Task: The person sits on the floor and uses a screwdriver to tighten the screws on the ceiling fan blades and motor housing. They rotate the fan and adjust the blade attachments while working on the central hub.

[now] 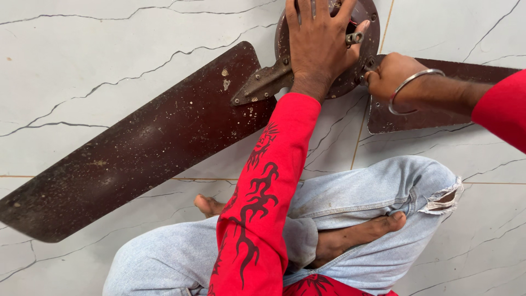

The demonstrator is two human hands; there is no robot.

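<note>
Head view looks straight down at a ceiling fan lying flat on the tiled floor [82, 66], right in front of someone sitting cross-legged. Biggest piece is the long brown blade [137, 148] stretching off toward the left edge of the floor, dusty and spotted. A second blade [438, 118] points off to the right, partly under the right arm. Between them sits the round motor hub [350, 55], up at the far edge of the view, with a metal blade bracket [263, 82] tying the long blade to it.

The left hand [318, 44] is pressed flat on the hub, fingers spread. The right hand [392, 77], steel bangle [411, 90] on the wrist, is curled tight at the hub's right rim. I can't tell what it's pinching, probably a screw or small tool.

Risks as I see them: that long blade is a big lever, so if the hub spins under the palm, it sweeps across the floor toward the bare foot [356, 235]. The right hand could slip off whatever it's turning and scrape knuckles on the blade edge. Small screws would roll away on smooth tile.
</note>
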